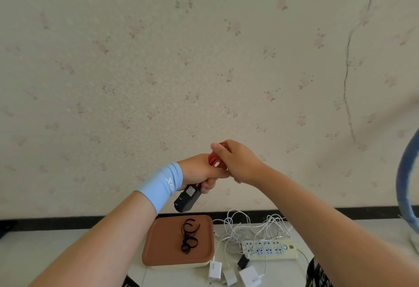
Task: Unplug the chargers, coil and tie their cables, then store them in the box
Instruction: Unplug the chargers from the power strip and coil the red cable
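Closest in, at the front edge of the white counter (285, 272), lie three white chargers (229, 275) side by side, with a small black plug (243, 261) just behind them. Past those sits a pale power strip (272, 250), and a loose tangle of white cables (240, 230) is heaped over its left end and behind it. To the left of the strip stands the box (163, 246), its brown lid on, carrying a little pile of black ties (189, 236).

Both hands are raised above the counter, in front of the wall. The left hand (199, 173), with a light blue sleeve (161, 184) on its wrist, has its fingers curled round the top of a black charger (188, 198), which hangs down tilted below the fist. The charger's red cable (216, 157) is gathered in a coil above the left hand, and the right hand (238, 164) grips that coil between thumb and fingers.

Behind is flowered wallpaper (204, 60), with a blue curved rim (407, 180) at the far right
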